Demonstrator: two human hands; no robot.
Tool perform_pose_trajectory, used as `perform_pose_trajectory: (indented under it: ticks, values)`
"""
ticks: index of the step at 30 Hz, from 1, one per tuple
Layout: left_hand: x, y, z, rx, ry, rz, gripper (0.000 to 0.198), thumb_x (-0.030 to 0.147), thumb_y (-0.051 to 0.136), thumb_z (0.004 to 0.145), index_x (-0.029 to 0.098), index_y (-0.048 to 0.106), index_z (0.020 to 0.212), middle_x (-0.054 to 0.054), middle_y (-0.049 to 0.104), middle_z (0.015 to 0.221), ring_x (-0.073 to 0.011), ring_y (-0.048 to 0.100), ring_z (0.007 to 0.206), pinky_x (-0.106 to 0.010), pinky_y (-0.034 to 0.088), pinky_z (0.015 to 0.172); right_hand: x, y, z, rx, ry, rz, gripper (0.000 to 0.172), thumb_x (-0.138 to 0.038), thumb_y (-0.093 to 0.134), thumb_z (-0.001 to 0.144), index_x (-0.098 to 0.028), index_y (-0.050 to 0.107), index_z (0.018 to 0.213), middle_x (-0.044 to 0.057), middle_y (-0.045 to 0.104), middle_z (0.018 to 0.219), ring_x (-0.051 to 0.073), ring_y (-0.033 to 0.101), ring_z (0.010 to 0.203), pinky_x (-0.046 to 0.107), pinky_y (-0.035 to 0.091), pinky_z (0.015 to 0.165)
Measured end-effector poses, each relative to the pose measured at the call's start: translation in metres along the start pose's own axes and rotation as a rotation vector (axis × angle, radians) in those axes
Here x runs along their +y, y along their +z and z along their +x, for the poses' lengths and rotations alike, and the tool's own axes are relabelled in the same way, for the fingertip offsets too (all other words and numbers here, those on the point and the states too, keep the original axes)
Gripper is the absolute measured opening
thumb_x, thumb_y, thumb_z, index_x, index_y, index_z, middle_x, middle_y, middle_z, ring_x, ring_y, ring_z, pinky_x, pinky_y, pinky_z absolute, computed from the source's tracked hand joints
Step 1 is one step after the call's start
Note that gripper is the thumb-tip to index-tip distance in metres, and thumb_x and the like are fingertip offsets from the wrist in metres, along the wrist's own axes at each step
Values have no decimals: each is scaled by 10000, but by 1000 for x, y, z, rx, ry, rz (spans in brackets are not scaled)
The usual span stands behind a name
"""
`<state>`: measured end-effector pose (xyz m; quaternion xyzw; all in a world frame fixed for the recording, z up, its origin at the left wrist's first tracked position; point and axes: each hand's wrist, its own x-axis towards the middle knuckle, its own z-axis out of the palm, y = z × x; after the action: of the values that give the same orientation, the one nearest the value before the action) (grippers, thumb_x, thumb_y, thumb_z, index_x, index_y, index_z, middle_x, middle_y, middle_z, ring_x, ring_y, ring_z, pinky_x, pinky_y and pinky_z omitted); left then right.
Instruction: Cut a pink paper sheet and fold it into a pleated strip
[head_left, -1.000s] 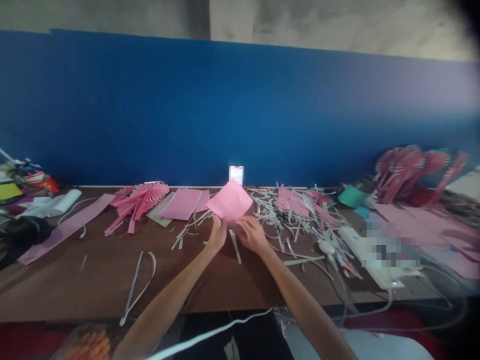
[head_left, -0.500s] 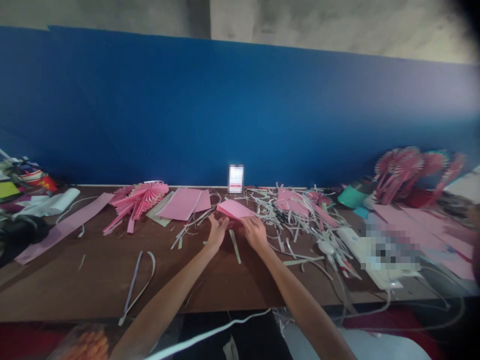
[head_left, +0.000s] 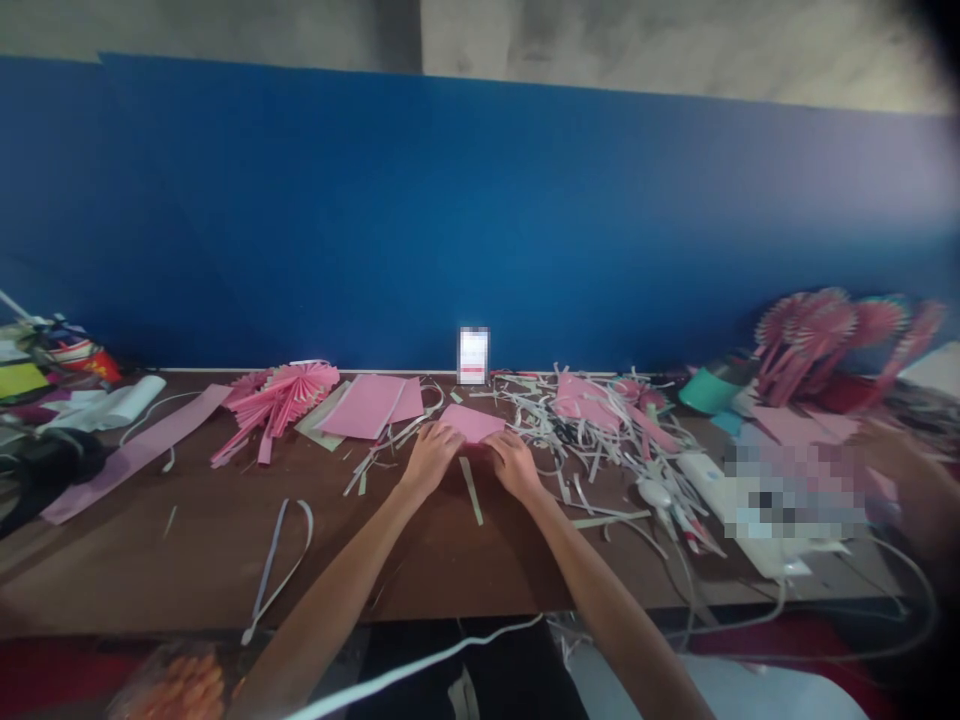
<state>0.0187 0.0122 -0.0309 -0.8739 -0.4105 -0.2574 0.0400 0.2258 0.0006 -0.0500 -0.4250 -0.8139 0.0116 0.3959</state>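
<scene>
Between my two hands is a pink sheet of paper (head_left: 472, 423), lifted a little off the brown table and tilted up. My left hand (head_left: 433, 456) grips its left end, and my right hand (head_left: 513, 462) grips its right end, fingers closed along the near edge. Whether it is one sheet or a few layers I cannot tell. Just below the sheet lies a thin pale paper strip (head_left: 472, 492). Pink sheets (head_left: 365, 405) lie flat to the left of my left hand. A tangle of white paper strips (head_left: 536, 412) spreads to the right of my right hand.
Pleated pink paper fans (head_left: 289, 395) lie left; more fans (head_left: 814, 325) stand far right. A phone (head_left: 472, 357) leans on the blue partition (head_left: 450, 220). A power strip (head_left: 727, 510) with cables is at right. Another person's hand (head_left: 896, 455) reaches over pink paper there.
My left hand has come up onto the paper's left end, and the sheet has turned level between both hands. At far right, another person's hand has reached in over the pink papers.
</scene>
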Motion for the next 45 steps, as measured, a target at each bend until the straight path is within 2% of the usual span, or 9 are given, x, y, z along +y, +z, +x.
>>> perform_pose_trajectory:
  ticks: [4, 9, 15, 20, 25, 28, 31, 36, 45]
  values:
    - [-4, 6, -2, -33, -11, -89, 226, 129, 427, 890, 177, 603, 1024, -63, 619, 982, -201, 522, 987, -372, 376, 915, -5, -5, 3, -47, -60, -100, 216, -148, 520, 857, -210, 629, 1033, 72, 645, 968, 213, 534, 974, 364, 386, 886]
    - [-9, 7, -3, -17, -3, -188, 244, 86, 405, 869, 166, 602, 989, -62, 615, 952, -202, 531, 943, -372, 385, 907, -10, -10, 5, -118, -126, -185, 242, -265, 563, 870, -215, 606, 1103, 81, 646, 1010, 222, 538, 979, 382, 373, 906]
    - [-9, 12, -4, -57, -11, -78, 385, 42, 392, 840, 191, 539, 1163, -77, 603, 1055, -218, 509, 1029, -381, 374, 920, -3, -2, 1, -109, -101, -153, 268, -139, 489, 879, -215, 620, 1100, 76, 664, 941, 202, 578, 926, 351, 419, 857]
    - [3, 14, -2, -36, -44, 73, 387, 159, 394, 896, 173, 444, 1280, -111, 581, 1050, -243, 507, 1024, -392, 362, 909, 7, 3, -1, -22, -2, 31, 256, -118, 452, 890, -202, 642, 1040, 69, 667, 945, 189, 598, 897, 327, 461, 824]
    - [4, 13, 1, -101, -6, 143, 271, 349, 469, 899, 159, 536, 1080, -99, 571, 961, -247, 515, 954, -364, 386, 835, 6, -3, 0, -11, 48, 179, 237, -171, 429, 918, -198, 647, 1005, 70, 657, 933, 182, 602, 880, 312, 482, 799]
    - [1, 15, 1, -137, 24, 170, 155, 243, 444, 911, 151, 537, 993, -90, 572, 934, -227, 523, 922, -347, 387, 821, 3, -7, 3, -16, 16, 155, 252, -168, 411, 926, -203, 642, 1020, 67, 654, 938, 179, 593, 891, 320, 473, 811]
    - [-1, 17, 1, -150, 42, 205, 133, 152, 423, 900, 145, 530, 978, -80, 575, 929, -216, 526, 912, -338, 381, 822, 0, -9, 5, -47, -43, 0, 219, -199, 456, 921, -218, 636, 1044, 65, 656, 953, 195, 568, 941, 358, 430, 875]
    - [2, 16, 1, -169, 66, 196, 136, 180, 415, 904, 148, 531, 970, -82, 573, 937, -219, 522, 893, -338, 375, 789, -7, -6, 6, -137, -127, -203, 190, -276, 576, 872, -243, 636, 1048, 64, 666, 925, 219, 541, 963, 376, 382, 890]
    - [8, 10, 3, -164, 82, 168, 189, 100, 397, 868, 163, 530, 988, -83, 562, 974, -224, 502, 933, -348, 360, 811, 5, 7, 2, -106, -44, -113, 140, -230, 571, 874, -236, 663, 979, 36, 684, 898, 177, 579, 884, 315, 399, 829]
